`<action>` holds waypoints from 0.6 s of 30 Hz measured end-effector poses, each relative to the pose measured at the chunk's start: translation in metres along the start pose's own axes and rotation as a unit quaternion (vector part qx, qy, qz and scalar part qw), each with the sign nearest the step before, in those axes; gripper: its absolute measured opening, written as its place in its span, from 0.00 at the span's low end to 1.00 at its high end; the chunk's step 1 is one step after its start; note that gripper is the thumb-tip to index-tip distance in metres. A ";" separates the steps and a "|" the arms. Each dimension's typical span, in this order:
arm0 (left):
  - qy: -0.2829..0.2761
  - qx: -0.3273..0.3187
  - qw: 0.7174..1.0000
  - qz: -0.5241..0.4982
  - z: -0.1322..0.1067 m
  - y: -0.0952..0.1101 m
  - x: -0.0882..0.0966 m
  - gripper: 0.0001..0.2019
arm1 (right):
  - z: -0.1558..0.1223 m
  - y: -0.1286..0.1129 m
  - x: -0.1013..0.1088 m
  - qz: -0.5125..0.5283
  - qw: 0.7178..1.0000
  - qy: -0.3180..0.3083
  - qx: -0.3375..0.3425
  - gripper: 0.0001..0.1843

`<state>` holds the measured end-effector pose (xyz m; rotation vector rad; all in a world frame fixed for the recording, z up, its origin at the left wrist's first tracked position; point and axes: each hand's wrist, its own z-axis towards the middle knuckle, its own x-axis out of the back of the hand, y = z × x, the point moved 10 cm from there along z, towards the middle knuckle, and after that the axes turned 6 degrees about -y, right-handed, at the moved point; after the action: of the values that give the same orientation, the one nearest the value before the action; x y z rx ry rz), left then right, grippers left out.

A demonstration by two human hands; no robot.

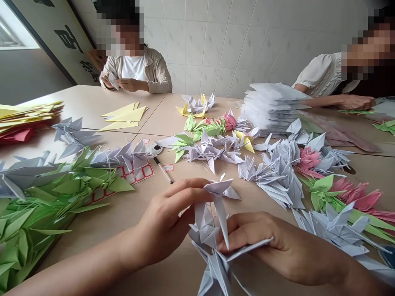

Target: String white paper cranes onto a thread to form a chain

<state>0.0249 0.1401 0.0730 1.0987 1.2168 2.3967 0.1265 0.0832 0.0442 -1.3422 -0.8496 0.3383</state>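
Stack of yellow and red papers (27, 115) sits at the left edge of the frame, above a heap of green folded pieces (68, 189) filling the lower left. Rightward along the counter (148, 205) come yellow cut papers (126, 119) and a pen (163, 170). At lower centre the left hand (179, 205) has its grip pinched on the upper pale piece (219, 187), whose narrow point hangs down. Below it, at the bottom centre, the lower pale pieces (212, 267) lie against the right hand (259, 242), its grip seemingly closed round their side, though its thumb is hidden. For handling like this, I would judge a light fingertip pinch on the thick folded body best, leaving thin points and wings uncrushed; the right grip should steady the lower pieces, so that spread wings do not snag on those above. Whether thread joins them, I cannot tell. Further right, more pale folded pieces (284, 176) lie in rows, near a stack of translucent sheets (268, 107) at upper right.
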 end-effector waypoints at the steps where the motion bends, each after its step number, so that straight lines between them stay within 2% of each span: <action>1: -0.002 0.011 1.000 -0.019 0.000 -0.001 -0.001 0.15 | 0.000 0.002 0.001 0.006 1.000 0.009 -0.003 0.22; 4: 0.014 0.100 0.982 -0.159 -0.002 -0.016 -0.002 0.10 | 0.000 0.007 0.005 0.037 0.998 0.039 -0.012 0.21; 7: 0.020 0.191 0.923 -0.334 -0.006 -0.034 -0.013 0.04 | 0.002 0.004 -0.002 0.029 0.999 0.014 -0.007 0.17; 10: -0.002 0.237 0.864 -0.444 -0.010 -0.042 -0.027 0.05 | 0.003 -0.002 -0.003 -0.005 1.000 0.026 0.003 0.12; 12: -0.018 0.258 0.832 -0.491 -0.013 -0.044 -0.035 0.08 | 0.001 0.002 0.002 -0.015 0.998 0.063 -0.025 0.11; 15: -0.047 0.273 0.793 -0.542 -0.015 -0.043 -0.045 0.11 | -0.006 0.019 0.016 -0.018 0.983 0.155 -0.100 0.06; 17: -0.059 0.267 0.777 -0.567 -0.013 -0.039 -0.048 0.11 | -0.012 0.025 0.024 -0.022 0.970 0.216 -0.112 0.01; 18: -0.062 0.262 0.770 -0.578 -0.012 -0.037 -0.049 0.11 | -0.014 0.025 0.027 -0.026 0.965 0.240 -0.103 0.04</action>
<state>0.0456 0.1315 0.0144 0.3175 1.8089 1.0446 0.1608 0.0967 0.0295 -1.5086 -0.5178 -0.1228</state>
